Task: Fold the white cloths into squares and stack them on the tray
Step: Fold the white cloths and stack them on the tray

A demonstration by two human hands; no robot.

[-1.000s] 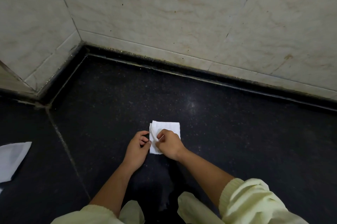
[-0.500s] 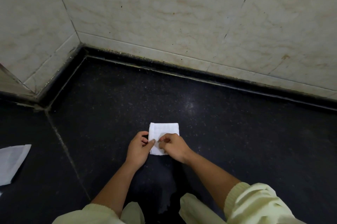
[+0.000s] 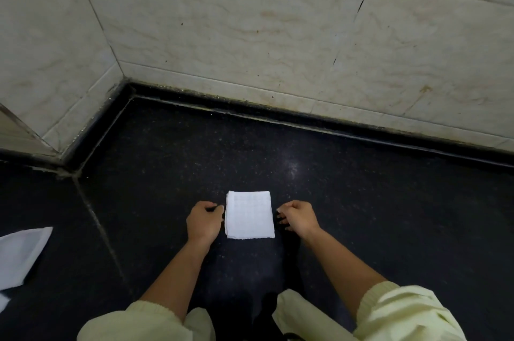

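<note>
A small white cloth (image 3: 249,214), folded into a near-square, lies flat on the dark speckled countertop (image 3: 361,215). My left hand (image 3: 204,219) sits just left of it, fingers curled, fingertips close to the cloth's left edge. My right hand (image 3: 299,217) hovers just right of the cloth with fingers curled loosely and a small gap to the cloth. Neither hand holds anything. No tray is in view.
Another white cloth (image 3: 19,253) lies at the far left edge, partly cut off. Marbled tile walls (image 3: 250,35) close the counter at the back and left, meeting in a corner. Pale yellow sleeves (image 3: 397,310) fill the bottom.
Both hands have let go of the folded cloth and moved apart to its sides. The cloth now lies flat and fully uncovered.
</note>
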